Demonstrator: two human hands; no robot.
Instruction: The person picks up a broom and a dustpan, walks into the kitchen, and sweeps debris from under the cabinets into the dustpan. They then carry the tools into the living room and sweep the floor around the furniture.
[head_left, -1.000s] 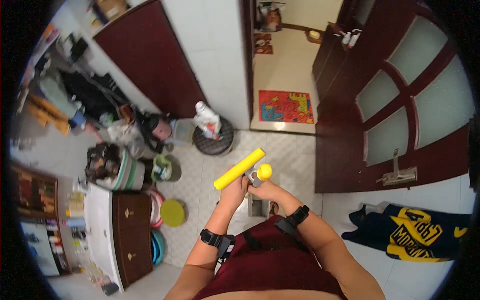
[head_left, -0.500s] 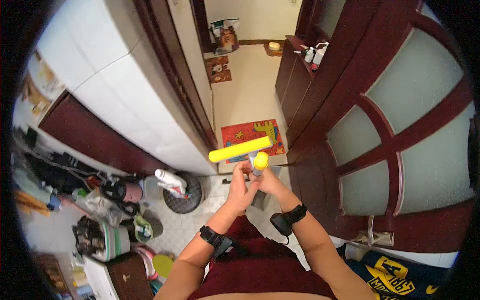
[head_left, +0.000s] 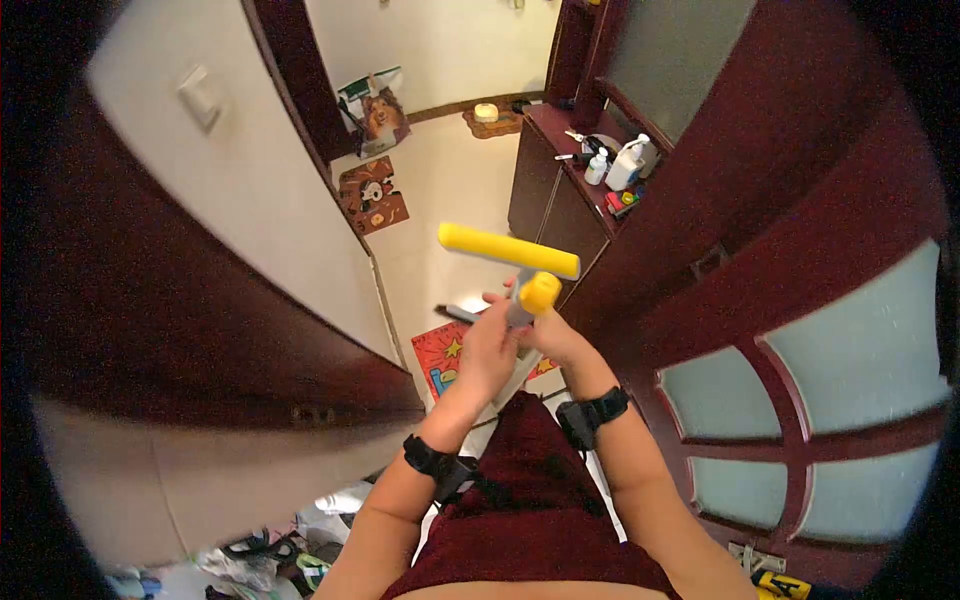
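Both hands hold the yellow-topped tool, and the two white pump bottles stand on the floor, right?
No: the head view shows the white pump bottles standing on the dark cabinet. The left hand and right hand do hold the yellow-topped tool.

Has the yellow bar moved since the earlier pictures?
Yes. Against the red mat, the yellow bar has gone towards the hallway: first short of the mat, then over it, now past its far edge in view.

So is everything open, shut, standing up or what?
Glass door: open
Cabinet doors: shut
Dog-picture bag: standing upright
Pump bottles: upright
Red mat: flat, partly hidden
Yellow-and-grey tool: held up, tilted
Left hand: gripping tool
Right hand: gripping tool
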